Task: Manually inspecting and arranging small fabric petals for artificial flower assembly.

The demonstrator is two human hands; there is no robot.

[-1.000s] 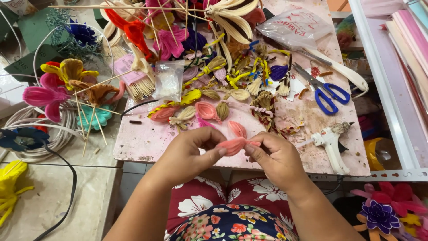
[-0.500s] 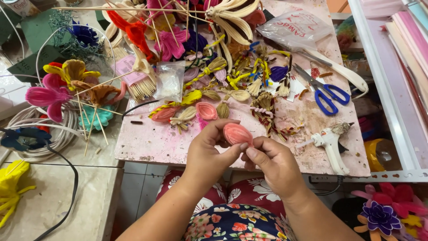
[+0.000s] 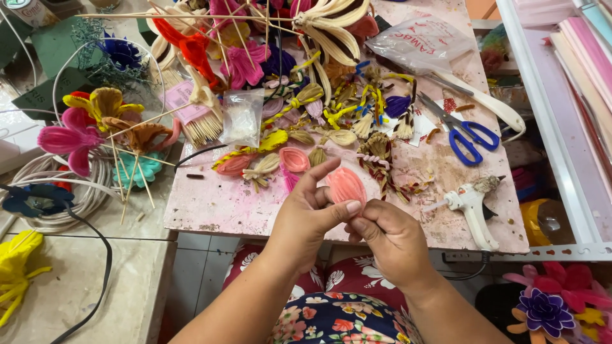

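Pink and paint-stained, the work board carries nearly everything: finished flowers on thin sticks along its far edge, a scatter of loose dyed petals in the middle, blue-handled scissors to the right, and a white glue gun lying near the front right corner.

Just above the board's near edge, the left hand and right hand meet around one salmon-pink ribbed petal. The left thumb and fingers close on the petal's lower edge and hold it upright; the right hand's fingers curl in narrowly against its base, though whether they pinch it or only steady it is hard to tell from here.

Shaping such a petal well probably calls for light, even pressure at the base, so the ribs stay uncrushed and the curve stays symmetrical.
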